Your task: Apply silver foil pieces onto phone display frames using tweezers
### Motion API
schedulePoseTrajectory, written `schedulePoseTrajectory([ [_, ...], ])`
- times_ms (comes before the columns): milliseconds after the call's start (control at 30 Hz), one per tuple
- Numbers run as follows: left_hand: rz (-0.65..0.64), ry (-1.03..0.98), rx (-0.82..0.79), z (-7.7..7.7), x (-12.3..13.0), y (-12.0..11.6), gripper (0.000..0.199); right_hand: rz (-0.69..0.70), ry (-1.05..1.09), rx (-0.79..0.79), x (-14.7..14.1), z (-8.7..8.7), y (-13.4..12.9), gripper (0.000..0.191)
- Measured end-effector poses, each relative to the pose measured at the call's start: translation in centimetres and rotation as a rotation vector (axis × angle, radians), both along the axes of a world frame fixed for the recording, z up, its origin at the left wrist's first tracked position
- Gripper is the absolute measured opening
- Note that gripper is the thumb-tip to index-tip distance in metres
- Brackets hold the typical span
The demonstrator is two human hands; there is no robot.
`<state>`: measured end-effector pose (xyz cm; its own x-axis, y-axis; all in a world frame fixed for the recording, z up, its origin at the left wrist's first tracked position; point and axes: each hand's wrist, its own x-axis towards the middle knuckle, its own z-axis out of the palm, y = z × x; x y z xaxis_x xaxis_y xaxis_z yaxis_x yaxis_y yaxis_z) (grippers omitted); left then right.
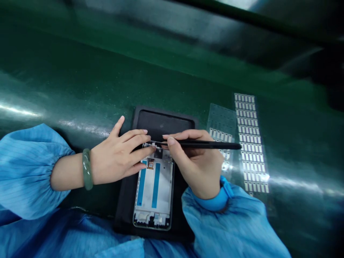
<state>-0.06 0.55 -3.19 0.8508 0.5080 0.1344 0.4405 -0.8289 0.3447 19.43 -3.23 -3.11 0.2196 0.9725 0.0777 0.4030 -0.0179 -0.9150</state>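
Observation:
A phone frame (166, 188) with a silvery inner plate and two blue strips lies in a black fixture (182, 215). My left hand (115, 157) reaches in from the left, fingers stretched out, with the fingertips over the frame's top left part. Held like a pen in my right hand (200, 165) is a pair of black tweezers (209, 144). Their thin tip points left to the upper edge of the frame, close to my left fingertips. Whether anything is between the tips is too small to tell. A small orange flex connector (151, 164) shows near the frame's upper middle.
Right of the fixture lie a long sheet of small pale stickers (249, 138) and a partly used clear sheet (221, 114) with fewer pieces. Both rest on the green tabletop (80, 86). A blurred dark bar (258, 21) crosses the top of the view.

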Motion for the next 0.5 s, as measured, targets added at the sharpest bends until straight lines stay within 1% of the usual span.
schedulePoseTrajectory([
  [167,-0.001,-0.008,-0.001,0.02,-0.03,-0.02,0.031,0.066,-0.038,0.035,-0.01,-0.02,0.18,0.01],
  [333,-0.004,-0.01,-0.004,0.02,-0.03,-0.01,0.031,0.085,-0.071,0.016,-0.02,-0.09,0.34,0.01],
  [500,-0.002,-0.014,-0.001,-0.01,-0.02,0.01,0.031,0.087,-0.051,0.003,0.06,-0.06,0.43,0.01],
])
